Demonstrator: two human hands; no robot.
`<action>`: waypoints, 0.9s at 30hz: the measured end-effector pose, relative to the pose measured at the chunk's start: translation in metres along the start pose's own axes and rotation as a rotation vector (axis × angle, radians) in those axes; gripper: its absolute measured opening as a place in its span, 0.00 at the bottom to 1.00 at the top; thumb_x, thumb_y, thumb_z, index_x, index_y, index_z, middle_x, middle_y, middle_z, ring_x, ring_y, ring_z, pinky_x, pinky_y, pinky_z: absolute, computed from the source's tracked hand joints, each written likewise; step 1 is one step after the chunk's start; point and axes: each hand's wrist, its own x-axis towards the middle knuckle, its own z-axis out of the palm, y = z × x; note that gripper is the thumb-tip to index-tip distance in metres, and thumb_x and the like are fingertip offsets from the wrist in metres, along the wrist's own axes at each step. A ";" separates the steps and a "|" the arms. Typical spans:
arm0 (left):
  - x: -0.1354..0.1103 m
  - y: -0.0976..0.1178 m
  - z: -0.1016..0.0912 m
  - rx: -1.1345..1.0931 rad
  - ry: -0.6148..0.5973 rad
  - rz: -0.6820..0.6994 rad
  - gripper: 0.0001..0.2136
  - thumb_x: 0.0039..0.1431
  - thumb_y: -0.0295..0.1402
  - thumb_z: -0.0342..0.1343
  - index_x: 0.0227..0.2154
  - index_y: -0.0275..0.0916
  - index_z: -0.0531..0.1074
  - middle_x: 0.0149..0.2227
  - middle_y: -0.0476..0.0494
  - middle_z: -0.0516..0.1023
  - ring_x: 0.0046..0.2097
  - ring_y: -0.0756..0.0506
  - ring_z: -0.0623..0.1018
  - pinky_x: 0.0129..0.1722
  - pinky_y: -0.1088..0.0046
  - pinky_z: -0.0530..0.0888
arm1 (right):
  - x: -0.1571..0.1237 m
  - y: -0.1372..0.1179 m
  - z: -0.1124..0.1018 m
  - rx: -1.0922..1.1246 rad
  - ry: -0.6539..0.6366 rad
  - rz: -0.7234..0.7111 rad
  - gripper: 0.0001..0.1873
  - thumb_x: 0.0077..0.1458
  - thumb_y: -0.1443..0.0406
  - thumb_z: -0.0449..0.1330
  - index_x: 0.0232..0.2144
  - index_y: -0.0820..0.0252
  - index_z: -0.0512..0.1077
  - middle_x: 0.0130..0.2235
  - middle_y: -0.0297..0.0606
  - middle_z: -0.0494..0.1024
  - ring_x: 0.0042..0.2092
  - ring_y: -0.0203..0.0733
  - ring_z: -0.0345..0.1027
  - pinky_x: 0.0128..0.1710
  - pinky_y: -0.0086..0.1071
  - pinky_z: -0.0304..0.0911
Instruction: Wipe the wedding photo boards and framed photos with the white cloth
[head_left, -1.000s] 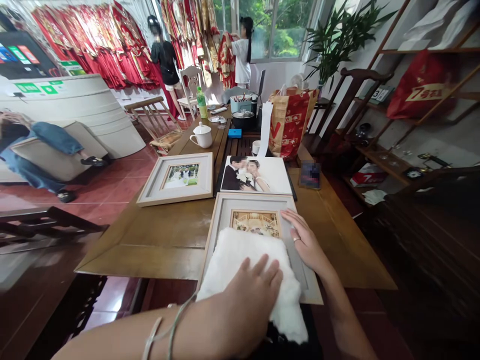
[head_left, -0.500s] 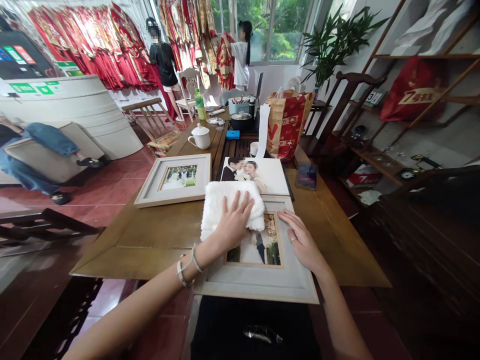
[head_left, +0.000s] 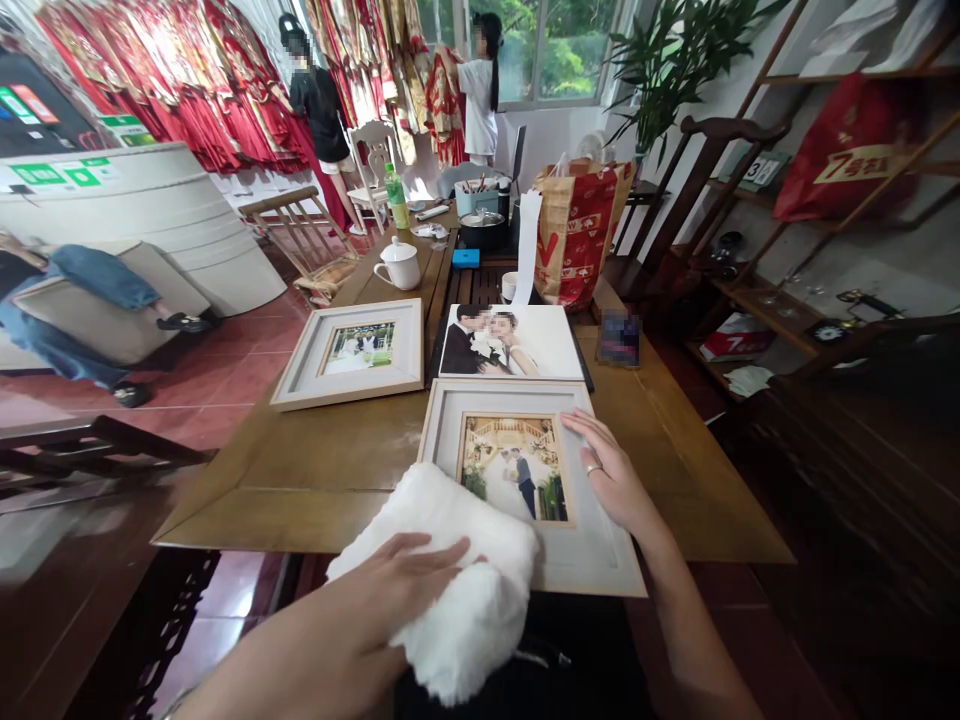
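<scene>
A fluffy white towel [head_left: 450,510] covers the lower left part of a pale picture frame [head_left: 600,560] and hangs past its near edge. My left hand [head_left: 405,580] presses on the towel and grips it, fingers bent over the cloth; the thumb is hidden. On the frame's right border lies my right hand [head_left: 607,465], its fingers stretched out and a ring on one of them. Inside the frame, a wedding photo [head_left: 514,465] shows a couple before a staircase.
Left of it lies a second framed photo [head_left: 349,350]; behind is an unframed portrait print [head_left: 510,342]. Farther back on the wooden table [head_left: 300,470] stand a lidded white mug [head_left: 399,264], a green bottle [head_left: 397,200] and a paper bag [head_left: 581,235]. People are near the hanging garments.
My left hand has drawn the towel toward me and down to the frame's near left corner, uncovering the photo. My right hand stays on the frame's right border.
</scene>
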 end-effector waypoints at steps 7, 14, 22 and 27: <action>0.065 -0.022 0.001 -0.026 0.325 -0.006 0.28 0.57 0.23 0.38 0.62 0.38 0.56 0.64 0.40 0.60 0.61 0.42 0.63 0.60 0.61 0.59 | -0.001 0.002 -0.001 0.006 -0.012 -0.016 0.26 0.57 0.72 0.46 0.56 0.52 0.66 0.59 0.38 0.66 0.65 0.43 0.52 0.65 0.48 0.46; 0.165 -0.017 -0.010 0.409 0.423 -0.102 0.37 0.53 0.22 0.50 0.66 0.37 0.43 0.68 0.29 0.36 0.67 0.31 0.35 0.61 0.45 0.45 | -0.001 0.006 0.002 0.021 0.028 0.006 0.26 0.56 0.73 0.47 0.54 0.51 0.67 0.59 0.41 0.66 0.64 0.46 0.53 0.64 0.51 0.47; 0.088 0.027 0.022 0.522 -0.027 -0.030 0.32 0.52 0.25 0.52 0.62 0.30 0.55 0.63 0.23 0.57 0.62 0.27 0.59 0.56 0.45 0.62 | -0.001 -0.003 0.001 0.018 0.010 0.006 0.25 0.58 0.71 0.45 0.54 0.51 0.68 0.58 0.39 0.68 0.64 0.44 0.53 0.65 0.48 0.47; 0.044 0.028 0.033 0.523 -0.176 -0.250 0.33 0.49 0.25 0.51 0.61 0.26 0.55 0.62 0.23 0.58 0.61 0.26 0.61 0.56 0.43 0.62 | -0.002 -0.005 0.000 0.031 0.012 0.009 0.25 0.58 0.71 0.45 0.55 0.51 0.67 0.59 0.38 0.67 0.64 0.43 0.53 0.65 0.47 0.47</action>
